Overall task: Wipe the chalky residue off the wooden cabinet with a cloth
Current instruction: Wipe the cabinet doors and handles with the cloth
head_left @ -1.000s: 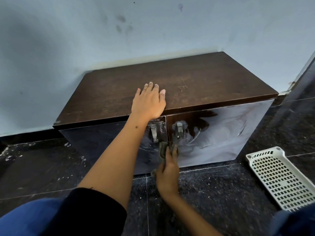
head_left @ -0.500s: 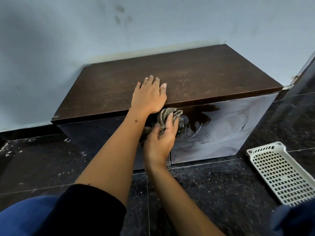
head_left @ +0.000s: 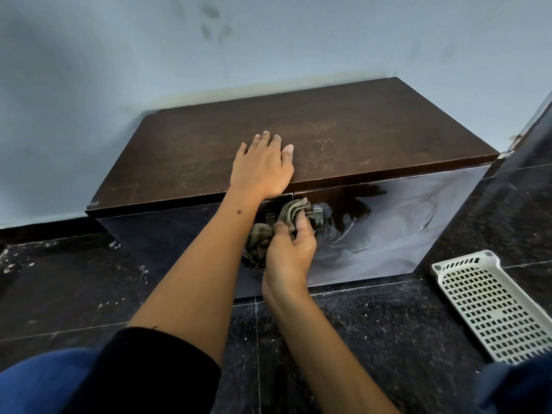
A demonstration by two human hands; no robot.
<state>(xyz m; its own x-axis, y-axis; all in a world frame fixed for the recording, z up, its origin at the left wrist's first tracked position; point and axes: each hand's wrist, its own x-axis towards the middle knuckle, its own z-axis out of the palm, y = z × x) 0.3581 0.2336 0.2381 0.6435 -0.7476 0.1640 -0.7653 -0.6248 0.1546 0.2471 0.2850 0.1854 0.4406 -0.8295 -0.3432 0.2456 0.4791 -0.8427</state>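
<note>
Left hand flat on cabinet; right hand grips cloth (seemingly against door).

Dark speckled tile floor carrying the room's things.
A low wooden cabinet is standing on it against the wall, and a white perforated plastic tray is lying on the tiles just to the cabinet's right.

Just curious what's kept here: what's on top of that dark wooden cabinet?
Only the left hand rests flat on the cabinet top, beside some faint scratches. Whatever lies under the palm is covered.
</note>
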